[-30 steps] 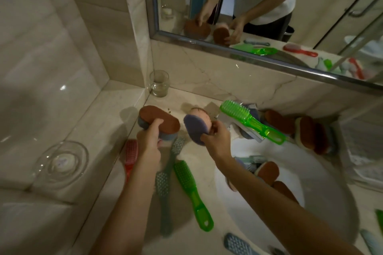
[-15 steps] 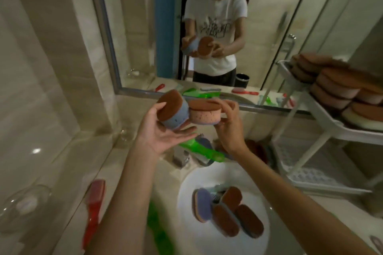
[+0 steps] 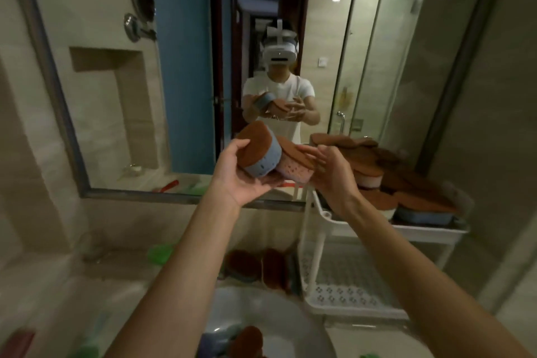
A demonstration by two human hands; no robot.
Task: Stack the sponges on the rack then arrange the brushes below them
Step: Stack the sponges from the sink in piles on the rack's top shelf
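- The left hand is raised palm-up in front of the mirror. It grips a blue sponge that has a brown scouring face: the thumb presses on the brown face and the fingers curl under the blue body.
- The blue sponge is tilted, with its brown face turned up and to the left.
- The right hand holds a pink sponge, also brown-topped. Its fingers lie across the brown top; the thumb is hidden underneath.
- The two sponges touch side by side in the air, just left of the rack's top shelf and above the sink.
- The white rack stands on the worktop to the right. Its top shelf carries a pile of sponges, mostly brown side up and loosely overlapping.
- The lower shelf of the rack is a perforated white tray.
- Two more sponges stand on edge behind the sink, and at least one brown-topped one lies in the bowl.
- A green brush lies blurred on the worktop to the left.
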